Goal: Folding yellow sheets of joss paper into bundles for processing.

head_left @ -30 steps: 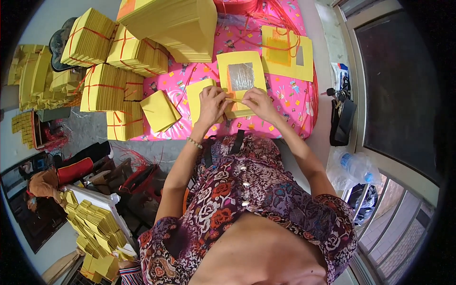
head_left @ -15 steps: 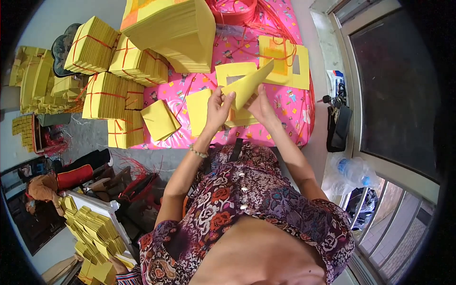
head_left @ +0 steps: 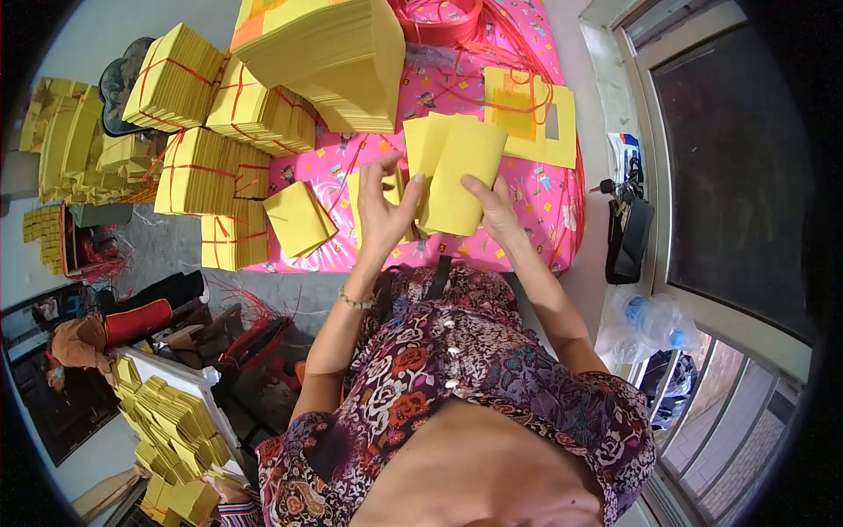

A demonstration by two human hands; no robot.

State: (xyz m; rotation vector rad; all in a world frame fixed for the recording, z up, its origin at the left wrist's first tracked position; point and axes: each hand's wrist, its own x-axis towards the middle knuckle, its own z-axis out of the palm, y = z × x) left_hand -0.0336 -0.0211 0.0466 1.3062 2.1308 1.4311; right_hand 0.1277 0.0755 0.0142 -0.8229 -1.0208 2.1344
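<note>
Where the patterned sleeves end at the lower middle of the view, both forearms rise toward a pink patterned cloth (head_left: 536,198) that covers the work surface. The left hand (head_left: 384,215), with a beaded bracelet (head_left: 354,301) at its wrist, is closed in a pinch: its thumb and fingers grip the left edge of a fan of yellow paper sheets (head_left: 457,171). The right hand (head_left: 493,206) grips the same fan from the right, thumb on the front face and fingers behind. The sheets are held tilted, raised above the cloth, at the centre of the view.

Just left of the left hand, a small loose pile of yellow sheets (head_left: 299,220) lies at the cloth's edge. Beyond the fan to the right, a flat yellow sheet with a grey patch (head_left: 536,114) lies on the cloth under loose red string. A tall untied stack of yellow paper (head_left: 329,57) stands beyond the hands. Further left, several bundles tied with red string (head_left: 211,132) are stacked together. A red ring-shaped item (head_left: 439,18) sits at the far end of the cloth.
</note>
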